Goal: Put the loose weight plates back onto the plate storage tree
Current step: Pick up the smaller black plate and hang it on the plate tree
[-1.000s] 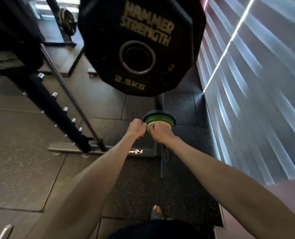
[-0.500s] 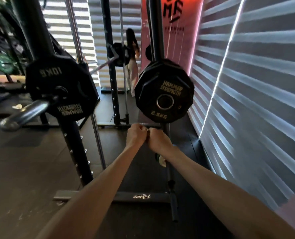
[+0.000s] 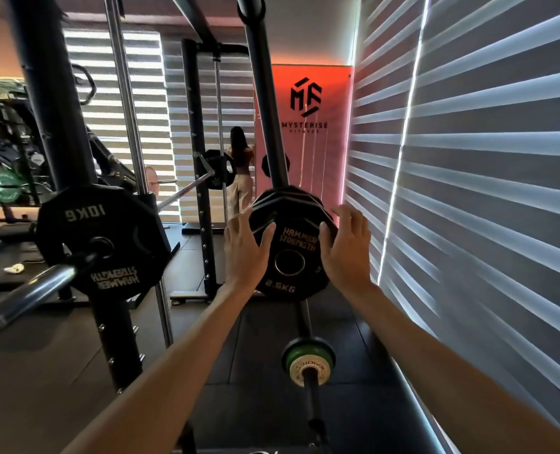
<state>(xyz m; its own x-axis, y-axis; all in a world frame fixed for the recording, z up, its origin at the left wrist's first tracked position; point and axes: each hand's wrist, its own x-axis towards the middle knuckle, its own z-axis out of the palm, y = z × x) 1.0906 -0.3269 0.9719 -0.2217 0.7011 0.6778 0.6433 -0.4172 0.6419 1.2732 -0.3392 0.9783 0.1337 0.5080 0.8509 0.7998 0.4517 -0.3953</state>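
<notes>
A stack of black Hammer Strength 2.5 kg plates (image 3: 288, 257) hangs on a peg of the black plate storage tree (image 3: 267, 103) straight ahead. My left hand (image 3: 244, 249) lies with straight, spread fingers at the stack's left rim, thumb on the front face. My right hand (image 3: 349, 249) mirrors it at the right rim, thumb on the face. Neither hand curls round a plate. Lower on the tree, a small green plate (image 3: 293, 353) and a white Rogue plate (image 3: 309, 371) sit on a peg pointing at me.
A black 10 kg plate (image 3: 108, 237) hangs on a chrome sleeve (image 3: 26, 299) at the left, beside a rack upright (image 3: 62, 126). A blind-covered wall (image 3: 468, 191) runs close on the right. A person (image 3: 239, 178) stands far back near a red logo panel (image 3: 304, 103).
Both hands left the small plates on the low peg as fists, rose together, then opened and spread to either side of the 2.5 kg stack. My view tilted up from the floor.
</notes>
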